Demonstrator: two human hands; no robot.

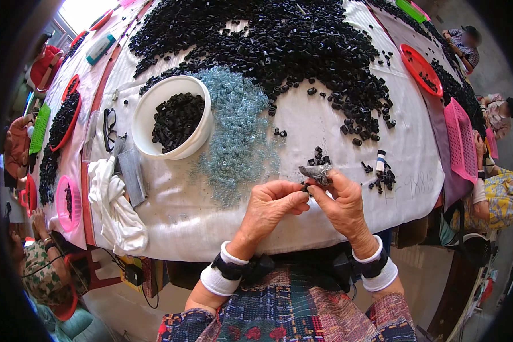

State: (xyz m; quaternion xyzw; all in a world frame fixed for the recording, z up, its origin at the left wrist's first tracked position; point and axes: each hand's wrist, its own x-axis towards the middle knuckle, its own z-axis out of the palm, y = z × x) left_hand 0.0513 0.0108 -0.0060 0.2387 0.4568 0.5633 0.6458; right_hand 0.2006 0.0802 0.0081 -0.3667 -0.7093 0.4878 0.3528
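Over the near part of the white-covered table, my two hands meet close together. My left hand [272, 208] pinches a small black piece [305, 187] between thumb and fingertips. In my right hand [343, 206] is a short dark-grey object that looks wrapped [316, 172], its blunt end pointing left; the thumb and fingertip reach down to the small black piece. Just beyond the fingers lies a little group of black plastic parts [319, 154]. To the right are more small black bits [385, 180] beside a small white bottle with a dark cap [380, 161].
A white bucket [138, 122] of black parts stands left, beside a spread of clear bluish rings [233, 125]. Black parts [268, 40] heap across the far table. Glasses [109, 131], white cloth [114, 211] and grey cloth [132, 176] lie left. People sit along both sides with coloured baskets.
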